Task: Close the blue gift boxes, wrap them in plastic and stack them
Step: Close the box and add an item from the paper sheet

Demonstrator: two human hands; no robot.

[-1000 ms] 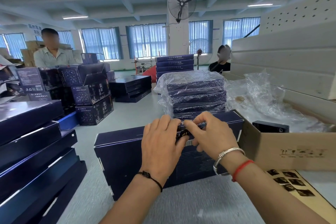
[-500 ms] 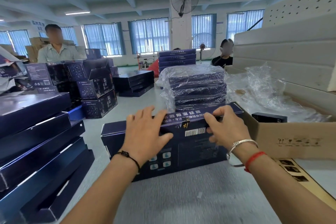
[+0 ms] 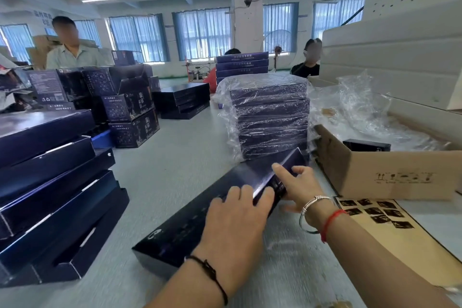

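While the unwrapped dark blue boxes (image 3: pixel 47 182) sit piled at the far left of the grey table (image 3: pixel 162 175), the job in hand lies nearer the middle: one closed blue gift box (image 3: pixel 215 210) lying flat, its long axis running on a diagonal from the near left corner up toward the far right. The left hand (image 3: pixel 235 222) rests palm-down on its top face, fingers spread and nearly straight, tips reaching the box's right-hand long edge. Behind, the plastic-wrapped stack (image 3: pixel 271 117) stands upright, and the box's far end almost touches its foot; I cannot tell whether they meet. The right hand (image 3: pixel 300 187) is at the box's right side, index finger stretched out along the top edge, the other fingers loosely bent against the side wall; whether the thumb grips underneath is hidden. Further right are loose clear plastic bags (image 3: pixel 360 107) and an open cardboard carton (image 3: pixel 390 175). Both hands are on the box's middle, the left nearer its near end, so bagging it would probably mean sliding it lengthwise toward the plastic on the right.
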